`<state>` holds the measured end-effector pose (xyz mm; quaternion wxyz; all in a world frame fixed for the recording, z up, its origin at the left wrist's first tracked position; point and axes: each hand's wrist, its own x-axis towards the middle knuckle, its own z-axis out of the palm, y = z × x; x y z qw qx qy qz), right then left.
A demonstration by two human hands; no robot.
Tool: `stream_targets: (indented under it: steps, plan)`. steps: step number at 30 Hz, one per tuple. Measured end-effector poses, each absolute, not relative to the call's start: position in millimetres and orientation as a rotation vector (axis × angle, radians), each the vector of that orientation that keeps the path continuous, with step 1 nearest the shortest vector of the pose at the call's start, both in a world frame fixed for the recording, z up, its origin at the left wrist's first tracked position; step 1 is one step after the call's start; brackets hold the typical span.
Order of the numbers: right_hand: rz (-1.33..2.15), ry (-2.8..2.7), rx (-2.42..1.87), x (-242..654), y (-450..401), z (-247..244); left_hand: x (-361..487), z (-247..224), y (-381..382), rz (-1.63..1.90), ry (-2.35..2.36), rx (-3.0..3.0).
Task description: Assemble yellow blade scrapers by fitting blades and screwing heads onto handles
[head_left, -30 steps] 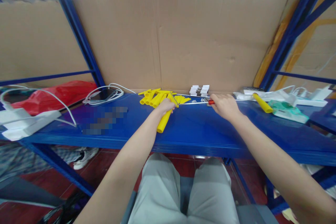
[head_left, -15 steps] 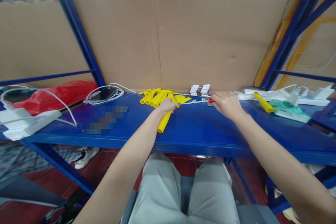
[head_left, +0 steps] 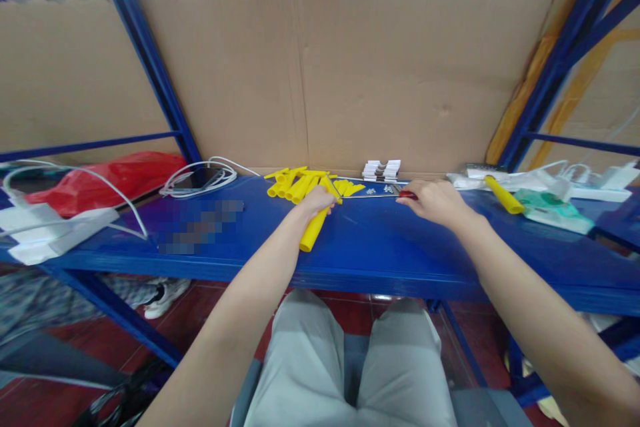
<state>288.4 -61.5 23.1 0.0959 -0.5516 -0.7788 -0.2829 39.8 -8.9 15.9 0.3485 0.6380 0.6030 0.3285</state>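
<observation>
My left hand (head_left: 319, 200) is closed around a yellow tube (head_left: 313, 232), whose lower end points toward the table's front edge. To its right, my right hand (head_left: 434, 201) grips the red handle of a screwdriver (head_left: 367, 197). The long thin metal shaft reaches left across the table, and its tip meets the upper part of the tube near my left fingers. Whether the tip is inside or only touching the tube, I cannot tell. Behind my left hand lies a pile of yellow tubes (head_left: 291, 185), some wide and some narrow.
A stack of white folded pieces (head_left: 381, 170) stands against the cardboard panel (head_left: 400, 67). On the right of the blue table (head_left: 380, 240) lie a yellow tube (head_left: 504, 195), a green-white packet (head_left: 553, 210) and a power strip. Leftward are coiled white cable (head_left: 220, 180), a red bag (head_left: 115, 180) and white plugs.
My right hand has shifted slightly right, and the screwdriver's red handle shows more. My left hand and the yellow tube stay in nearly the same place.
</observation>
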Motion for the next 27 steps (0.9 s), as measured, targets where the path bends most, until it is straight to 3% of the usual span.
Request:
stream_targets:
  steps: [27]
  plan:
    - [-0.814,-2.278,-1.433,300,-56,19,34,9,3,0.826,1.616,1.709]
